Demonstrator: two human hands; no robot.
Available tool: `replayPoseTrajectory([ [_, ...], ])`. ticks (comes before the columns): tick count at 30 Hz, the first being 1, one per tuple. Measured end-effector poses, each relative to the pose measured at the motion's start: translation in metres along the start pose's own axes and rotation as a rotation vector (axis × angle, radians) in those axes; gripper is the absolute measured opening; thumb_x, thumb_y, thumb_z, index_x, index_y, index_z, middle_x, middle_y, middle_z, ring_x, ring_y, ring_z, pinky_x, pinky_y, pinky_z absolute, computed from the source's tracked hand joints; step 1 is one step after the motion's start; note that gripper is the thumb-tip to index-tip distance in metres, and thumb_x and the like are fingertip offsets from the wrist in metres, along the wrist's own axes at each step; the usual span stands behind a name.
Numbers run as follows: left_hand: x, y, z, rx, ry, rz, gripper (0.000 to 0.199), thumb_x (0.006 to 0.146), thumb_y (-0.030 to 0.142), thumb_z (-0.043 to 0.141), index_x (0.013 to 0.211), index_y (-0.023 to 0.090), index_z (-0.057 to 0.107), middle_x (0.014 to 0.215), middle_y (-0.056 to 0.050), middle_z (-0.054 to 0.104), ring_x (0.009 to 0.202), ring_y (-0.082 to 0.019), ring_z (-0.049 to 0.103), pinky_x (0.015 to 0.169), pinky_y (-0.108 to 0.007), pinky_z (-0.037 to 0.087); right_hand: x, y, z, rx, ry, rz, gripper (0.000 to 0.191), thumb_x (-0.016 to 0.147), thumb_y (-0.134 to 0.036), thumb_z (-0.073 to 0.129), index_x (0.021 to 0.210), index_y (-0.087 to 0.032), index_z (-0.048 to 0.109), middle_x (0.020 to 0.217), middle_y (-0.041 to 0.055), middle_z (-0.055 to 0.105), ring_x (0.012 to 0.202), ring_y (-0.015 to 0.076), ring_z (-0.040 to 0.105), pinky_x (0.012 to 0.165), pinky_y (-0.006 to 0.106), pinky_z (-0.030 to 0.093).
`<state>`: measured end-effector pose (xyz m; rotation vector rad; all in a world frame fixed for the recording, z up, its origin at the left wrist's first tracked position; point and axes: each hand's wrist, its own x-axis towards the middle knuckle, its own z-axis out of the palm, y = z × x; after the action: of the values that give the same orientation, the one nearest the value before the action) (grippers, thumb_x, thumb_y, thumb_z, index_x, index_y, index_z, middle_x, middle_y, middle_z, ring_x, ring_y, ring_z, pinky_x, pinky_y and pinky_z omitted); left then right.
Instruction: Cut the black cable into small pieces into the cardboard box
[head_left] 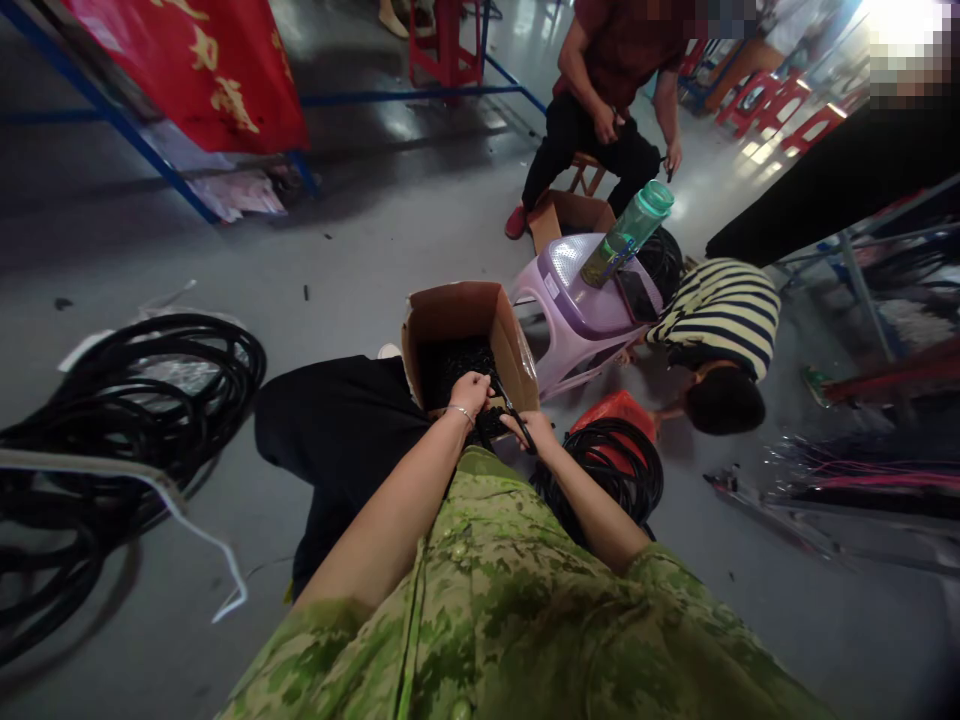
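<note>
Head view, as I read it from my remote seat:

- The grey floor (pixel 390 230) fills most of the view, with a big coil of black hose (pixel 112 440) lying on it at my left.
- My green camouflage top (pixel 510 610) covers the bottom, both bare forearms reaching forward from it.
- A lilac plastic stool (pixel 577 310) lies tipped on its side just right of the box, a green water bottle (pixel 630 232) on it.
- A smaller coil of black hose (pixel 615 470) lies beside my right forearm.
- An open cardboard box (pixel 465 340) stands ahead of my knees, with small black pieces (pixel 461 365) inside.
- My left hand (pixel 471 390) is closed at the box's near edge; what it pinches I cannot tell.
- My right hand (pixel 525 428) grips black scissors (pixel 510 405), just beside the left hand.
</note>
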<state>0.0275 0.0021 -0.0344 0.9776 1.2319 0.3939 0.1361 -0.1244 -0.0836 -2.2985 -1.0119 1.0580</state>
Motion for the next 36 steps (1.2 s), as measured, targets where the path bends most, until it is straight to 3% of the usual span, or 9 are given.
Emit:
replayPoseTrajectory([
  [16,-0.009,0.008,0.001,-0.022,-0.064,-0.028,0.013,0.089,0.019,0.052,0.076,0.017,0.050,0.052,0.005,0.052,0.038,-0.006,0.045,0.043,-0.018,0.039,-0.010,0.000,0.005,0.194,-0.047,0.067,0.057,0.074,-0.070,0.062,0.056,-0.017,0.055,0.045,-0.0016,0.055,0.035,0.0082,0.052,0.035,0.016,0.036],
  [22,-0.014,0.010,0.001,-0.046,-0.137,-0.103,0.011,0.091,0.026,0.053,0.083,0.019,0.050,0.053,0.007,0.048,0.038,-0.006,0.045,0.044,-0.017,0.040,-0.010,-0.005,0.003,0.305,-0.033,0.069,0.054,0.076,-0.067,0.062,0.063,-0.015,0.060,0.046,-0.0020,0.055,0.035,0.0064,0.050,0.035,0.015,0.035],
  [29,-0.008,0.008,-0.002,-0.235,-0.184,-0.054,0.016,0.087,0.032,0.055,0.080,0.019,0.049,0.053,0.008,0.044,0.036,-0.004,0.035,0.039,-0.016,0.029,-0.014,-0.008,0.004,0.452,-0.012,0.085,0.053,0.076,-0.065,0.063,0.065,-0.014,0.059,0.046,-0.0015,0.053,0.034,0.0070,0.047,0.034,0.017,0.035],
  [36,-0.006,0.011,-0.002,-0.329,-0.149,-0.061,0.011,0.081,0.020,0.047,0.076,0.016,0.055,0.054,0.005,0.045,0.037,-0.005,0.036,0.040,-0.019,0.028,-0.011,-0.004,-0.001,0.351,-0.028,-0.050,0.052,0.079,-0.066,0.055,0.069,-0.016,0.059,0.052,-0.0014,0.055,0.040,0.0082,0.050,0.040,0.018,0.037],
])
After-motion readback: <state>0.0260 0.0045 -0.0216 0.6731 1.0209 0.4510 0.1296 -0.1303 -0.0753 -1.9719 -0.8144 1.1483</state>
